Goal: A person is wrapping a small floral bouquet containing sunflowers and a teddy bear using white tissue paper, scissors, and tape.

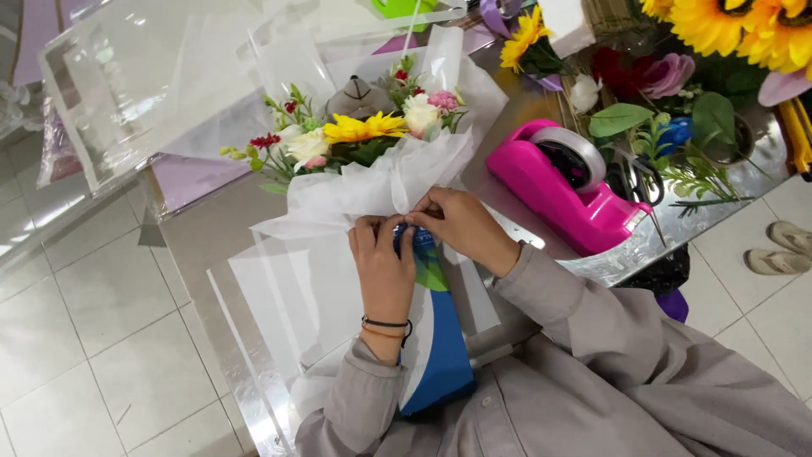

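head view, hands [419,233] pinching white wrap [372,190], bouquet [359,127] inside

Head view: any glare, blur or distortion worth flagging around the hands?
Head view: lighting bright and even, with soft shadows only. Glare washes out the clear plastic sheet at upper left and streaks the shiny table. Left hand and right hand are sharp, as is the bouquet. Floor tile lines bend slightly toward the edges, showing wide-angle distortion. White wrapping paper is close to overexposed.
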